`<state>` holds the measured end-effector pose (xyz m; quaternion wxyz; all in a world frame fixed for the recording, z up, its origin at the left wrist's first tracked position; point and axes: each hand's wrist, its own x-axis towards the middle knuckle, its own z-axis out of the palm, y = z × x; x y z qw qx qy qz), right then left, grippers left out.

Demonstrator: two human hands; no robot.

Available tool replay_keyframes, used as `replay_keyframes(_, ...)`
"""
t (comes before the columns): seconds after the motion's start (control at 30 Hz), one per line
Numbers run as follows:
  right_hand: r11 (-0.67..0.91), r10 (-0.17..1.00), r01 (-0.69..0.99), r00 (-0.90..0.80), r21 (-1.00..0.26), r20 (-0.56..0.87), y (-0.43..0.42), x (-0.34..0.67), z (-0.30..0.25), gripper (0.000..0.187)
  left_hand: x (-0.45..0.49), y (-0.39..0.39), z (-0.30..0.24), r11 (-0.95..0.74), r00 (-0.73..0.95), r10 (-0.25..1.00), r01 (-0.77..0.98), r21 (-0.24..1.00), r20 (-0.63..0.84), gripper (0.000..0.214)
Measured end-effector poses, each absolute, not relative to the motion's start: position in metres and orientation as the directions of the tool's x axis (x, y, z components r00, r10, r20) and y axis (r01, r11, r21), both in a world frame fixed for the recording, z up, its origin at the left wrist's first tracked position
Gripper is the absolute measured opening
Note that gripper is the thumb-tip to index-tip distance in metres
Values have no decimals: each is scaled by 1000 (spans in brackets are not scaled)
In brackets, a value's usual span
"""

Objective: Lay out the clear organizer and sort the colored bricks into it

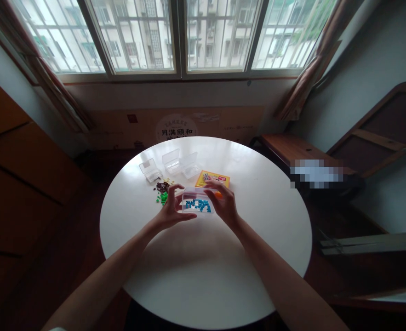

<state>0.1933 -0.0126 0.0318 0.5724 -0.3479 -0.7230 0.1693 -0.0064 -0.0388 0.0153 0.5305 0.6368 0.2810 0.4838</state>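
Observation:
Both my hands grip a small clear plastic box [196,202] holding several blue bricks, just above the round white table [206,266]. My left hand [171,209] pinches its left end, thumb below and fingers on top. My right hand [223,202] wraps its right end. Left of the box lie small heaps of green bricks [162,197] and dark brown bricks [161,186]. A bit of orange shows by my right fingers.
Clear open boxes [150,169] [181,164] stand farther back on the table, with a yellow-orange booklet [212,179] behind my right hand. A wooden bench [292,149] stands at right, cupboards at left, a window ahead.

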Motion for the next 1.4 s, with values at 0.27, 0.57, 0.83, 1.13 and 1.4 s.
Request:
replay_keyframes(0.27,391,910,-25,161,-920,382,-5,196,41,29,-4,-47,27,-517,570,748,177,837,342,52)
replay_keyframes(0.57,443,896,196,-63,-875,439,-11,182,25,43,-55,-42,58,-385,287,914,396,834,286,65)
replay_keyframes(0.83,495,859,308,-312,-812,406,-15,173,5,39,-128,-59,61,-281,-51,923,586,760,381,67)
replay_keyframes(1.13,495,862,328,-304,-805,406,-13,174,1,36,-129,-53,51,-394,77,851,746,536,519,55)
replay_keyframes(1.4,484,867,344,-311,-805,388,-12,175,-1,34,-112,-44,52,-465,270,810,837,289,521,49)
